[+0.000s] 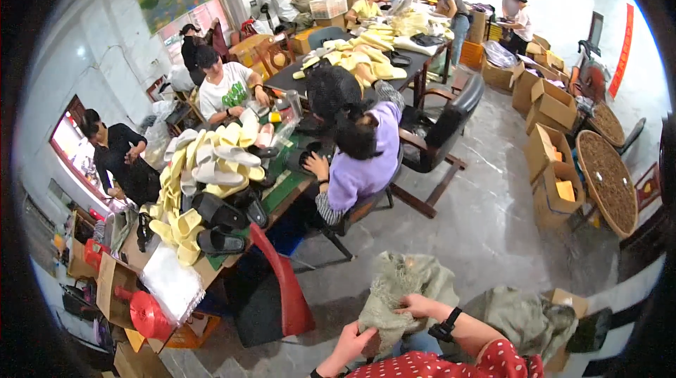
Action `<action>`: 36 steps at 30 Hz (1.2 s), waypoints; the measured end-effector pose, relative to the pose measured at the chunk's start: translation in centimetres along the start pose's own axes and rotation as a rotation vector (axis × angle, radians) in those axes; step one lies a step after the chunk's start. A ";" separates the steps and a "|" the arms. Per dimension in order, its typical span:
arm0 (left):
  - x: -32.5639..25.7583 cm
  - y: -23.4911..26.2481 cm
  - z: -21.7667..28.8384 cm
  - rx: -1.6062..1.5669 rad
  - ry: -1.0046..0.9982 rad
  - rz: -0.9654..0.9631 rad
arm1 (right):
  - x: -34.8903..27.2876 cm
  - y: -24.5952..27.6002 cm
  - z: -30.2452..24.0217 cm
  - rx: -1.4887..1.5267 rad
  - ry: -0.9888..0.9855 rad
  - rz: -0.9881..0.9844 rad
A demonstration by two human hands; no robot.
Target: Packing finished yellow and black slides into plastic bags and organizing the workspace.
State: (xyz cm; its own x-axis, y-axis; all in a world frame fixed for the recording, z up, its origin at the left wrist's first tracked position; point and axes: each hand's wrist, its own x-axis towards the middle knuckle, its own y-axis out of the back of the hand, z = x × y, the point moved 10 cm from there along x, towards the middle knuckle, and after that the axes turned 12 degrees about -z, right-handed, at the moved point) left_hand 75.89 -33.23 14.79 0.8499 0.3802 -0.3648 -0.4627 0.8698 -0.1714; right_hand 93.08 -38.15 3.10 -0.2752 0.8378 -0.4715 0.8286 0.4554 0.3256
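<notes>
While you sit low by the red chair (285, 293), both hands grip the grey-green cloth sack (401, 286). Your left hand (352, 346) clutches its lower edge; your right hand (420, 305) pinches its middle.

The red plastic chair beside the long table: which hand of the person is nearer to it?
Left. The left hand grips the lower edge of the grey-green cloth, just right of the red plastic chair. The right hand lies on the cloth, farther right.

Bright even daylight, strong fisheye-bent dark rim
</notes>
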 end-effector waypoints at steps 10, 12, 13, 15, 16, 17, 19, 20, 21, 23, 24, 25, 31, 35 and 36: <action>-12.4 1.0 -12.1 -0.025 0.160 -0.264 | -12.1 -7.3 -11.0 0.002 -0.181 0.759; -14.7 0.5 -12.1 -0.102 0.233 -0.266 | -13.1 -8.8 -12.0 0.044 -0.170 0.742; -16.0 0.6 -12.2 -0.195 0.281 -0.213 | -12.7 -9.7 -13.4 0.085 -0.171 0.649; -18.2 0.1 -11.8 -0.215 0.339 -0.330 | -12.9 -12.0 -18.2 0.101 0.134 0.664; -18.8 0.2 -11.3 -0.286 0.314 -0.334 | -12.2 -14.3 -18.5 0.303 0.067 0.476; -18.5 0.2 -10.4 -0.353 0.282 -0.339 | -11.4 -17.8 -18.7 0.680 0.179 0.298; -18.8 0.2 -9.8 -0.416 0.398 -0.310 | -12.4 -20.9 -25.0 0.883 0.411 0.014; -18.5 0.8 -9.0 -0.482 0.311 -0.221 | -12.2 -22.1 -26.1 0.833 0.450 -0.065; -18.2 1.6 -8.4 -0.545 0.221 -0.131 | -12.1 -23.1 -26.9 0.781 0.489 -0.142; -18.6 6.3 -11.1 -0.278 0.140 0.031 | -11.7 -22.8 -24.5 0.808 0.324 -0.014; -18.1 3.9 -10.1 -0.372 0.179 -0.056 | -12.2 -22.0 -23.9 0.919 0.345 0.009; -17.7 0.8 -6.7 -0.463 0.212 -0.131 | -11.9 -21.9 -24.5 0.975 0.533 -0.043; -21.5 -7.4 -7.7 -0.411 0.518 -0.507 | -11.5 -27.3 -26.2 0.905 0.492 -0.214; -22.5 -5.8 -8.6 -0.153 0.428 -0.508 | -11.4 -33.6 -28.5 1.190 0.618 -0.556; -24.2 -6.8 -8.6 -0.311 0.520 -0.727 | -11.4 -34.8 -28.9 1.186 0.570 -0.529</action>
State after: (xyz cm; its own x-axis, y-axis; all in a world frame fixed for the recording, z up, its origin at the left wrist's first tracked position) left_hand 56.32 -51.04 16.85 0.7723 -0.4749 -0.4218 0.0259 0.6871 -0.7261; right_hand 53.28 -54.87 20.88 -0.5974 0.7851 0.1636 0.4004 0.4687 -0.7874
